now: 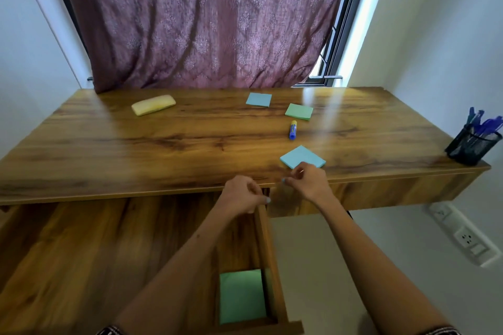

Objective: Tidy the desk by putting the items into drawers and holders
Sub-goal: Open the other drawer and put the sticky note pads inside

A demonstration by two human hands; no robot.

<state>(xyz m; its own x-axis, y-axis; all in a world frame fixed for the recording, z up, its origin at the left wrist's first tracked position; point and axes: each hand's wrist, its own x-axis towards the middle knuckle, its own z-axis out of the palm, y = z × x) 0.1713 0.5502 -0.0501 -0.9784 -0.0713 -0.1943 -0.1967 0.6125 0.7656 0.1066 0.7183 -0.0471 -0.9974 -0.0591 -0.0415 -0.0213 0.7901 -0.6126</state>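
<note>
The desk drawer (268, 242) is pulled out toward me, and a green sticky-note pad (242, 296) lies in its narrow right compartment. My left hand (242, 194) hovers over the drawer's back right corner with loosely curled fingers and holds nothing. My right hand (307, 183) is at the desk's front edge, its curled fingers at the near corner of a blue sticky-note pad (302, 156), with no grip visible. Farther back on the desk (136, 149) lie a blue glue stick (292, 130), a green pad (299, 111), another blue pad (259, 99) and a yellow case (153, 105).
A black mesh pen holder (472, 147) with blue pens stands at the desk's right end. A maroon curtain (206, 22) hangs behind the desk, with a window at its right. A wall socket strip (462, 236) sits low on the right wall.
</note>
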